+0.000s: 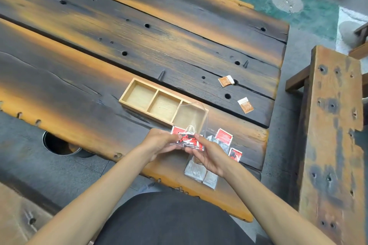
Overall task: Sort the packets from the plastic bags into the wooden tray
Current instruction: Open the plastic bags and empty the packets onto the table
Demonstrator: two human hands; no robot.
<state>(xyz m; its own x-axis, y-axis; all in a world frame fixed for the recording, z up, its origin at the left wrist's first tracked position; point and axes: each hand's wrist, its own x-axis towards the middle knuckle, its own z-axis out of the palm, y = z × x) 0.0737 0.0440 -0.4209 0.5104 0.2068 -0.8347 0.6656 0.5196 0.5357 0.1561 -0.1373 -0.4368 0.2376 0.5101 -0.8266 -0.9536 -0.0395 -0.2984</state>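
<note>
Both hands (159, 141) (207, 155) grip the bagged red packets (189, 140).

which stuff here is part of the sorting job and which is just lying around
Job: three-compartment wooden tray; clear plastic bag of red packets held by both hands; loose red packets; orange packets; silver packets.

Lying about: round metal bin; weathered wooden bench.

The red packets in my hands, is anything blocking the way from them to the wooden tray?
Only their clear plastic bag: the red packets sit inside it, and it rises in front of the wooden tray's nearest compartment. The other two compartments lie open.
</note>
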